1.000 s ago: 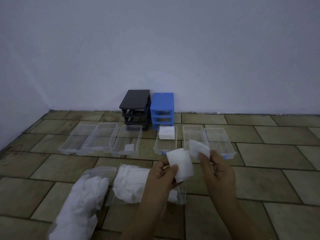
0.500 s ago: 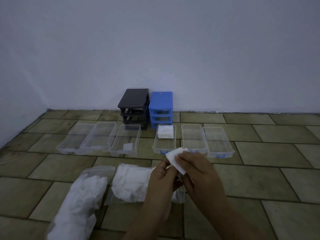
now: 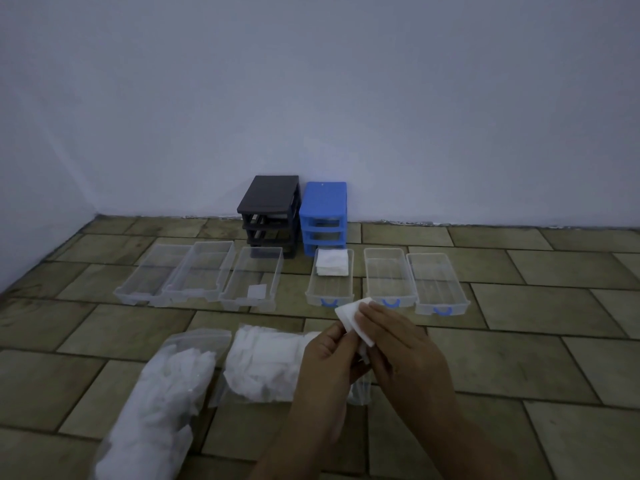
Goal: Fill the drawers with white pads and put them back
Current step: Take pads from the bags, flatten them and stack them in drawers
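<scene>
Both hands meet low in the middle of the view over a small stack of white pads (image 3: 349,315). My left hand (image 3: 329,358) grips the stack from below and my right hand (image 3: 398,341) lies over it with the fingers on the top pad. Just beyond, several clear drawers stand in a row on the floor. The nearest blue-handled drawer (image 3: 313,292) holds a pile of white pads (image 3: 332,263) at its far end. A drawer to the left (image 3: 273,271) holds one pad (image 3: 257,291). The other drawers look empty.
A black drawer frame (image 3: 270,213) and a blue drawer frame (image 3: 323,216) stand empty against the wall. Two clear plastic bags of white pads lie on the tiled floor, one at my left (image 3: 162,403) and one under my wrists (image 3: 266,362).
My hands, apart with a pad in each a second ago, have come together. The right hand's pad now lies on the left hand's, and both hands have dropped slightly.
</scene>
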